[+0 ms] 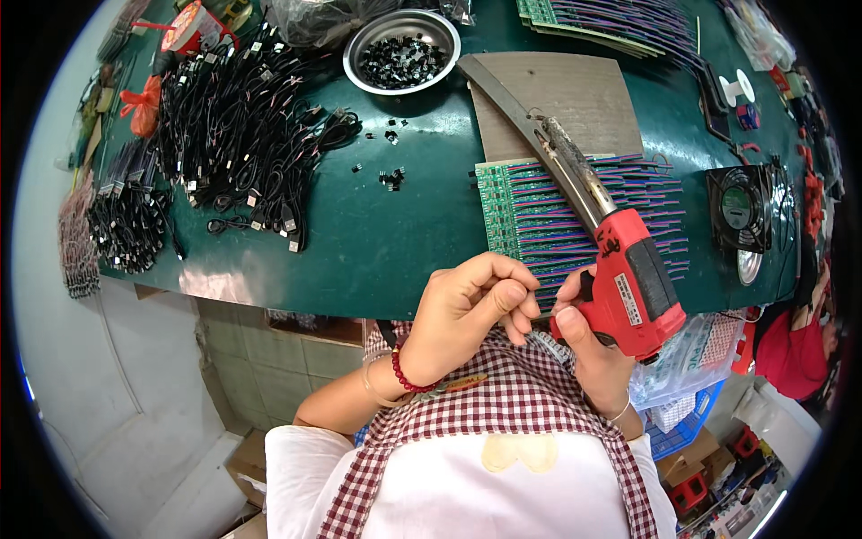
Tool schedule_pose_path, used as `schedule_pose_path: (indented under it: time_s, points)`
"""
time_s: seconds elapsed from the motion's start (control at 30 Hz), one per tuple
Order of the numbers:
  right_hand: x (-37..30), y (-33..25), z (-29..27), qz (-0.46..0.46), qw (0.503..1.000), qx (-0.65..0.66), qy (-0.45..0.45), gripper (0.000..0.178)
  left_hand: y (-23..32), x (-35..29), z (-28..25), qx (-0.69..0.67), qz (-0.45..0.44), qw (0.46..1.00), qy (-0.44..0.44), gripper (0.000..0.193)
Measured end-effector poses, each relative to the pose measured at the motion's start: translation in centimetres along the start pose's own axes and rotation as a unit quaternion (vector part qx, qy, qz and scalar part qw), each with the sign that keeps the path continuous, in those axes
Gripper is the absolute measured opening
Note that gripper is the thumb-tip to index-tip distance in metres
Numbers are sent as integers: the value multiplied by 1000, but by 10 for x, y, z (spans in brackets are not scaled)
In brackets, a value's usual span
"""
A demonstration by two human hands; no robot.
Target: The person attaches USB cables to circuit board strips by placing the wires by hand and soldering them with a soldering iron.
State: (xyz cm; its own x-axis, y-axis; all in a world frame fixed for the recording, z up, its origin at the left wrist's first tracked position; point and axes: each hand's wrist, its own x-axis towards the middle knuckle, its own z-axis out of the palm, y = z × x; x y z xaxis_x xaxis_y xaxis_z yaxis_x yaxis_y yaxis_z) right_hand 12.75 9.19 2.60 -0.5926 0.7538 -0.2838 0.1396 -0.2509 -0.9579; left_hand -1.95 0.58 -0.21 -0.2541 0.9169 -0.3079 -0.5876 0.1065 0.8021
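Note:
My right hand (pixel 603 364) is closed round the grip of a red and black soldering gun (pixel 628 287), its thumb along the near left side. The gun's metal barrel (pixel 575 162) points to the far left over the table. To the left of it my left hand (pixel 471 310) is closed, thumb and fingertips pressed together; whatever they may hold is too small to make out. Under the barrel lies a panel of green circuit boards (pixel 498 211) with rows of purple, blue and dark wires running right. A long grey curved bar (pixel 503 99) extends alongside the barrel.
A metal bowl (pixel 352 65) holds small black parts, with loose ones (pixel 392 180) nearby. Bundled black cables (pixel 242 135) cover the left side. A brown board (pixel 575 85) lies behind the panel. At right stand a black fan (pixel 741 207) and a white spool (pixel 736 87).

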Motion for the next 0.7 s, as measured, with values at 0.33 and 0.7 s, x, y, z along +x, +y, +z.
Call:
schedule_pose_path:
  time_s: [0.33, 0.7]
  points:
    - [-1, -1, 7, -28, 998, -17, -49, 27, -12, -4, 11, 153, 158, 974, 59, 9]
    - [0, 12, -4, -73, 983, -162, -53, 23, 16, -4, -1, 361, 175, 916, -27, 10]
